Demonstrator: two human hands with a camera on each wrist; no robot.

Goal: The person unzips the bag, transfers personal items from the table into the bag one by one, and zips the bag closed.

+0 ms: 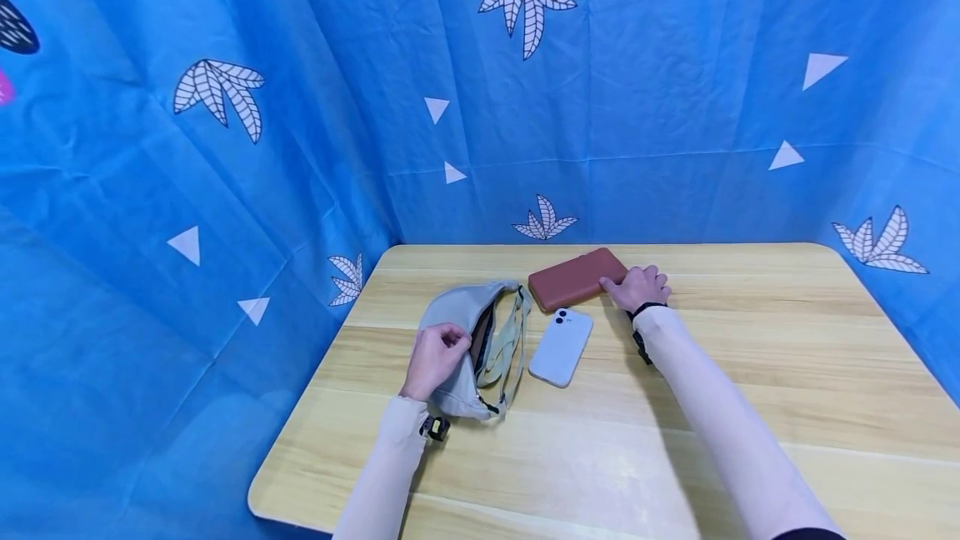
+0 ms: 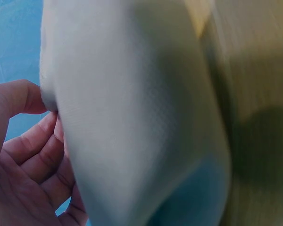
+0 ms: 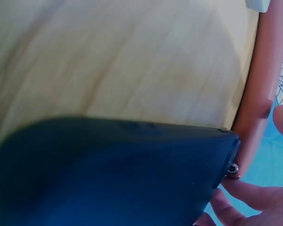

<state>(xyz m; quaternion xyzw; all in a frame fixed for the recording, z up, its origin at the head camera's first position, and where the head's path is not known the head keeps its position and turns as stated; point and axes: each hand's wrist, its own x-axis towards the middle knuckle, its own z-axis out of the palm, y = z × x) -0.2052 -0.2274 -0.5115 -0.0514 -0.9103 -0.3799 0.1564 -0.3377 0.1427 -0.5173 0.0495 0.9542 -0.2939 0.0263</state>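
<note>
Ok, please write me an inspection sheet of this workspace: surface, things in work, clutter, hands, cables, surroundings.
Surface: light wooden table, rounded corners.
Things in work: grey waist bag lies with its zip open and strap folded beside it; brown wallet lies flat behind it; white phone lies camera side up between the arms.
Clutter: nothing seen.
Hands: left hand grips the bag's edge at the opening; right hand touches the right end of the wallet, grip not clear. Both wrists carry a small black device.
Cables: nothing seen.
Surroundings: blue cloth with leaf and triangle prints hangs behind and at both sides.
</note>
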